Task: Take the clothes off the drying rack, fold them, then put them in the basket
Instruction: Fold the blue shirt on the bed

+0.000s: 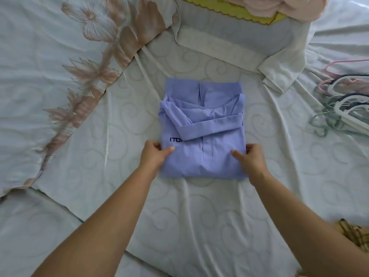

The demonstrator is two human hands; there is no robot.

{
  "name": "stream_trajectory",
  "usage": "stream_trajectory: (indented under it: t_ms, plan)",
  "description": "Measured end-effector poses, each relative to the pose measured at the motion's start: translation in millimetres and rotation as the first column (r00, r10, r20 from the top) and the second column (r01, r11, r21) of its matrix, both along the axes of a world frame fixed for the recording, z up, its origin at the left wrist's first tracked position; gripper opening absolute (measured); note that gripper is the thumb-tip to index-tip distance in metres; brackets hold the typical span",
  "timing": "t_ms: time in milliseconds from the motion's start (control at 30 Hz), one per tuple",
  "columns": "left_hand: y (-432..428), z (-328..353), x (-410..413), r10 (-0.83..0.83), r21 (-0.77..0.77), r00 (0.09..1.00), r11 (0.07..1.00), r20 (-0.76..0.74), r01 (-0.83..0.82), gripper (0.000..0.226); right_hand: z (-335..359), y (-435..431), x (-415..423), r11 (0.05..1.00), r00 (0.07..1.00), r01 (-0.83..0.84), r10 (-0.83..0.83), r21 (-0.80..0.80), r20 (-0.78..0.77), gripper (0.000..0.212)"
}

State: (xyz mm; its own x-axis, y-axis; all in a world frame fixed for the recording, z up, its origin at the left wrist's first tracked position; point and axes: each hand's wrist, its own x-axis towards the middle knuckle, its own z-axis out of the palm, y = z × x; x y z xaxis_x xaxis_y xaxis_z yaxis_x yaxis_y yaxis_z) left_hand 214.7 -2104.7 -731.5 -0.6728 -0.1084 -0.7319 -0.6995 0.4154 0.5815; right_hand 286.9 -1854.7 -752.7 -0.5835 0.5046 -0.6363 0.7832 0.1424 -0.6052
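Folded blue shirt (203,156) between hands (154,154) (252,158)

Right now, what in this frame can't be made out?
1. Head view: the shirt print reads "ITO"; a folded sleeve covers the rest.
2. Left hand and right hand: fingers hidden under the shirt's edges, only thumbs show.
3. The yellow thing at the top edge is cut off and under pink cloth; basket or not, unclear.
4. The hangers: tangled, cut by the right edge; no count.
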Motion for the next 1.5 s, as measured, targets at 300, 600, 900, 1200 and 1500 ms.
stream_trajectory:
  t_ms: [300,600,900,1200,1500]
  plan:
    - [27.0,55.3,-23.8,0.11,0.502,0.99,0.853,0.09,-0.14,0.014,76.7,-6.7,-12.6,0.794,0.951,0.228,-0.307,-0.564,-0.048,0.003]
    - [-12.6,55.8,44.3,-0.121,0.368,0.992,0.924,0.035,0.1,0.027,60.2,-20.0,73.3,0.902,0.981,0.19,-0.194,-0.388,0.03,0.022]
    - [-35.8,0.3,77.3,-0.018,0.137,0.998,0.99,0.055,0.01,0.066,35.2,-43.0,115.2,0.966,0.985,0.174,-0.168,-0.191,0.044,0.021]
    - [6.2,3.4,72.7,0.017,0.094,1.0,0.995,-0.017,-0.016,0.021,33.0,-32.8,82.4,0.9,0.965,0.261,-0.238,-0.349,0.109,0.016]
    - [31.8,43.7,115.4,0.237,0.415,0.949,0.857,0.208,-0.305,0.021,62.7,-1.3,122.4,0.78,0.938,0.322,-0.339,-0.537,0.069,0.011]
